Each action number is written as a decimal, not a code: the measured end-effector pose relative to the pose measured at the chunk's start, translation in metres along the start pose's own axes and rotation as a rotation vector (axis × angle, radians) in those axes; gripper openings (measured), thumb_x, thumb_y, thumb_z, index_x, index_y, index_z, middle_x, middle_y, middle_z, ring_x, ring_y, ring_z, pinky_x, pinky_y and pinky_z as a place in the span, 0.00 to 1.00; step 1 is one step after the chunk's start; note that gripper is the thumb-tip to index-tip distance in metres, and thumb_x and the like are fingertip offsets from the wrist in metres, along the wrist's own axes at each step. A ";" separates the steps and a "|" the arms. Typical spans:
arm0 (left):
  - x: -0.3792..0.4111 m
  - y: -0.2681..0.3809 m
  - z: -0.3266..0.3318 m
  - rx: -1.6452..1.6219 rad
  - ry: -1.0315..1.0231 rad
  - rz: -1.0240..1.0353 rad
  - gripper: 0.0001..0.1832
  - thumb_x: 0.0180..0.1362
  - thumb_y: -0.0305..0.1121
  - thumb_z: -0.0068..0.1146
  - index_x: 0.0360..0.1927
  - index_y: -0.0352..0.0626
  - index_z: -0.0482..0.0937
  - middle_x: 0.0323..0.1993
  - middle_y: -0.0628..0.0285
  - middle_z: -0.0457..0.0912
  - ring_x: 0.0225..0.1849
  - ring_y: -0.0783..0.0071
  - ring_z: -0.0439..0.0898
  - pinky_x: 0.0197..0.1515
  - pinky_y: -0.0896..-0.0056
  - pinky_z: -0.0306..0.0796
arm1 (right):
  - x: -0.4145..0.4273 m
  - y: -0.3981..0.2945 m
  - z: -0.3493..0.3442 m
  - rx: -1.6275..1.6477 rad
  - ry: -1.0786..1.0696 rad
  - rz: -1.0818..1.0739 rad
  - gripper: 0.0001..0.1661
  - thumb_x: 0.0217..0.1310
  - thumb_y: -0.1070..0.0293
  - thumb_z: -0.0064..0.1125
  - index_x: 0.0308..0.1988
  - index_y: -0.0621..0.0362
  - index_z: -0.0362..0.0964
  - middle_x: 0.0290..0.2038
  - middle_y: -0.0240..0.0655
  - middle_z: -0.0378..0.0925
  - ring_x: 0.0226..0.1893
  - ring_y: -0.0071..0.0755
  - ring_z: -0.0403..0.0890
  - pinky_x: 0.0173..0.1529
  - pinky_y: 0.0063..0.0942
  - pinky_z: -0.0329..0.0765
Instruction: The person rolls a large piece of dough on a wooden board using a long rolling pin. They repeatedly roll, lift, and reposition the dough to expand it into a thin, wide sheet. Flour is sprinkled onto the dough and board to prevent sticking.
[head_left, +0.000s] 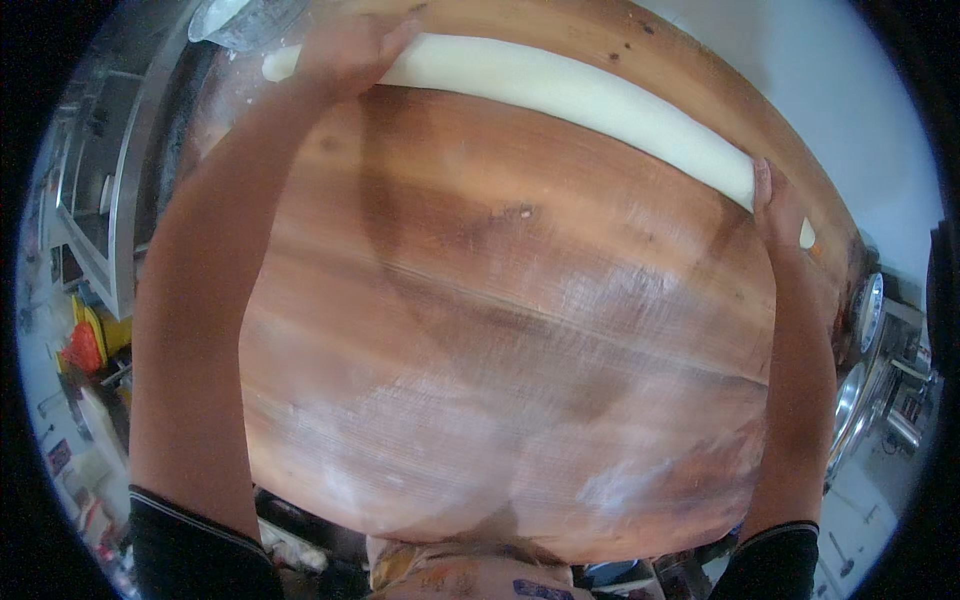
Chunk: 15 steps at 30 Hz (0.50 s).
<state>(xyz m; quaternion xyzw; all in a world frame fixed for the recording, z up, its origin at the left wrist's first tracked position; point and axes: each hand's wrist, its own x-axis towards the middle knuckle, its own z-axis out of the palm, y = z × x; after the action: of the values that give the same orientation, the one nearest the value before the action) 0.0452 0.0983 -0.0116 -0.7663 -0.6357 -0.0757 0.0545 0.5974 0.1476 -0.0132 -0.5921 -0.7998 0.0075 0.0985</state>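
Observation:
A long, smooth roll of pale dough lies across the far part of a floured wooden board. My left hand is laid over the roll toward its left end, with the fingers partly hidden. Over the right part of the roll is my right hand, its thumb along the near side. A narrower pale tip sticks out beyond each hand. Whether a rolling pin runs inside the roll is hidden. Both forearms reach forward over the board.
A metal bowl holding white powder stands beyond my left hand. Along the left side runs a metal frame, with red and yellow items below. At the right are a patterned dish and a shiny metal basin. A pale wall borders the board's far right.

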 end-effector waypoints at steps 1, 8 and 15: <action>-0.002 0.005 -0.006 -0.001 -0.072 -0.079 0.24 0.68 0.52 0.42 0.41 0.42 0.82 0.37 0.47 0.83 0.44 0.46 0.79 0.51 0.50 0.70 | -0.004 -0.003 0.000 -0.038 0.024 0.022 0.28 0.72 0.47 0.40 0.50 0.57 0.77 0.44 0.53 0.79 0.47 0.54 0.80 0.54 0.46 0.72; -0.269 0.090 -0.065 -0.135 -0.328 -0.167 0.24 0.52 0.43 0.57 0.51 0.44 0.77 0.44 0.48 0.80 0.47 0.45 0.77 0.51 0.46 0.69 | -0.246 -0.061 -0.030 0.133 -0.124 -0.008 0.22 0.61 0.52 0.51 0.36 0.61 0.78 0.30 0.53 0.77 0.32 0.60 0.76 0.39 0.52 0.72; -0.567 0.225 -0.149 -0.316 -0.492 -0.261 0.24 0.52 0.55 0.52 0.49 0.57 0.81 0.46 0.58 0.79 0.52 0.50 0.74 0.57 0.46 0.63 | -0.555 -0.095 -0.081 0.211 -0.329 -0.187 0.22 0.52 0.50 0.54 0.37 0.59 0.75 0.34 0.47 0.73 0.40 0.55 0.73 0.42 0.52 0.69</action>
<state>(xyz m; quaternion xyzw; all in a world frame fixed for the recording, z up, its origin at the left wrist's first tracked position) 0.1575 -0.5182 0.0321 -0.6726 -0.7031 0.0074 -0.2307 0.6764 -0.4154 -0.0040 -0.4926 -0.8513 0.1784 0.0281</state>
